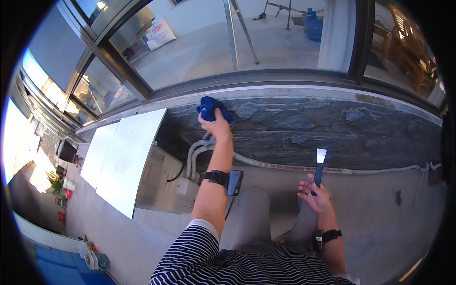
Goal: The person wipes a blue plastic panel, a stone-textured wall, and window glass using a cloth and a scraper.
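Observation:
My left hand (217, 126) reaches out ahead and grips a bunched blue cloth (210, 107). The cloth lies against the top of the dark stone-clad wall (285, 121), just below the pale sill (270, 92). Closer to my body, my right hand (318, 197) holds a scraper (318, 174) by its dark handle. Its short, flared metal blade points up and away from me, apart from the wall. The thumb lies along the handle while the other fingers are loosely curled.
Wrapped pipes (194, 156) rise below my left forearm, and one hose (285, 166) runs along the wall's foot. At left, a white panel (124, 156) covers a boxy outdoor unit (160, 181). Framed window glass (199, 42) stands above the sill; a stepladder (233, 35) is behind it.

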`<state>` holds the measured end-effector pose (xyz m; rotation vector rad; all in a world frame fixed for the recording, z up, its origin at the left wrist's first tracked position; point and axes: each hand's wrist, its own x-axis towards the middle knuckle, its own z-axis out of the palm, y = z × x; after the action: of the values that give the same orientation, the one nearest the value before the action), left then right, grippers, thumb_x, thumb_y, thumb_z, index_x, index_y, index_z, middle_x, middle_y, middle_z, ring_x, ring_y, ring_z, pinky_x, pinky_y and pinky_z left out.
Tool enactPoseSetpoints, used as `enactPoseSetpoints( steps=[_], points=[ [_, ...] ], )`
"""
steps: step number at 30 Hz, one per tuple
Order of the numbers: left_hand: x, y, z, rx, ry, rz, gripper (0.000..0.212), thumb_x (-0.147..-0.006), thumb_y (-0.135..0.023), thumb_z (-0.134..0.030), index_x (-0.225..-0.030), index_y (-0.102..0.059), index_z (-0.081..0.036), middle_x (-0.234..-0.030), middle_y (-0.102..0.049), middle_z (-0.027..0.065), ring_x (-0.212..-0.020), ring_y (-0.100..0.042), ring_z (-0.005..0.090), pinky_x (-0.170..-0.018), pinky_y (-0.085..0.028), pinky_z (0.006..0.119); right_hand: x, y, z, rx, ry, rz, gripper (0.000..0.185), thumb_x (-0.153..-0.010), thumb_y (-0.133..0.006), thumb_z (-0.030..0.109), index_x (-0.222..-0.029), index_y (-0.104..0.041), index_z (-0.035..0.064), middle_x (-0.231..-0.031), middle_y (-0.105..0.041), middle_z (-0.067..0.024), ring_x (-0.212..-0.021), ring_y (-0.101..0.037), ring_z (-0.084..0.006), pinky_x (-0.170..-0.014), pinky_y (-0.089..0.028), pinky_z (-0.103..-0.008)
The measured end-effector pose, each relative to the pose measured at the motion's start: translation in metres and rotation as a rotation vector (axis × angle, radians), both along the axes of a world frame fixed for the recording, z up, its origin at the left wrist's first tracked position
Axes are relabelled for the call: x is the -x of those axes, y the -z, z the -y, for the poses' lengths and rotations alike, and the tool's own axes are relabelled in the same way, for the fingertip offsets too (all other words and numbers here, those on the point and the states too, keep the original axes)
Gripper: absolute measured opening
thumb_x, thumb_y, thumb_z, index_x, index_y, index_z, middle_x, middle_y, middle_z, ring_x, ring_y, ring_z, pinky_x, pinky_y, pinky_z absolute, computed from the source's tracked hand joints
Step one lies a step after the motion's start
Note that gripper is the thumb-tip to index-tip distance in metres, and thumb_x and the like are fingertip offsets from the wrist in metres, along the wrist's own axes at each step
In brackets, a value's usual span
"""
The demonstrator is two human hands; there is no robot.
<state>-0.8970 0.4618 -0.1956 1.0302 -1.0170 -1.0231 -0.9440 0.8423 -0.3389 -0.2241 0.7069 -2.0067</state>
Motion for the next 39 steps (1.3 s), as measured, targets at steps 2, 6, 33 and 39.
enactPoseSetpoints(
  steps=[2, 6, 33, 39],
  points=[
    [0.022, 0.015, -0.036, 0.209, 0.057, 0.197, 0.057, -0.079, -0.072, -0.008, -0.128, -0.042, -0.01, -0.122, -0.037, 0.0183, -0.111, -0.046, 0.0321, -0.097, -0.038, 0.042, -0.003, 0.0, 0.007, 0.0, -0.036, 0.012, 0.042, -0.093, -0.058, 0.024, -0.131, -0.045, 0.0118, -0.115, -0.059, -0.0147, -0.105, -0.058, -0.0264, -0.088, -0.048, -0.0472],
    [0.087, 0.02, -0.137, 0.627, 0.321, 0.334, 0.051, -0.065, -0.072, 0.004, -0.11, -0.054, -0.012, -0.111, -0.039, 0.0167, -0.108, -0.037, 0.0343, -0.098, -0.028, 0.043, -0.001, -0.001, 0.012, -0.016, -0.05, 0.024, 0.042, -0.093, -0.058, 0.025, -0.131, -0.045, 0.0109, -0.115, -0.059, -0.0153, -0.105, -0.058, -0.0262, -0.088, -0.048, -0.0473],
    [0.11, 0.091, -0.169, 0.422, 0.356, 0.358, 0.057, -0.07, -0.072, 0.0, -0.12, -0.046, -0.008, -0.116, -0.038, 0.0195, -0.111, -0.041, 0.0364, -0.098, -0.033, 0.043, 0.019, 0.003, -0.025, 0.044, 0.038, 0.033, 0.041, -0.094, -0.057, 0.025, -0.131, -0.045, 0.0111, -0.115, -0.06, -0.0139, -0.104, -0.059, -0.0248, -0.088, -0.047, -0.0459],
    [0.111, 0.095, -0.176, 0.572, 0.617, 0.35, 0.049, -0.066, -0.069, 0.005, -0.11, -0.052, -0.007, -0.109, -0.043, 0.0181, -0.108, -0.043, 0.0358, -0.098, -0.033, 0.041, 0.017, 0.003, -0.03, 0.006, 0.069, -0.007, 0.044, -0.093, -0.059, 0.027, -0.131, -0.045, 0.0114, -0.115, -0.06, -0.0143, -0.102, -0.059, -0.0243, -0.088, -0.048, -0.0452]
  ],
)
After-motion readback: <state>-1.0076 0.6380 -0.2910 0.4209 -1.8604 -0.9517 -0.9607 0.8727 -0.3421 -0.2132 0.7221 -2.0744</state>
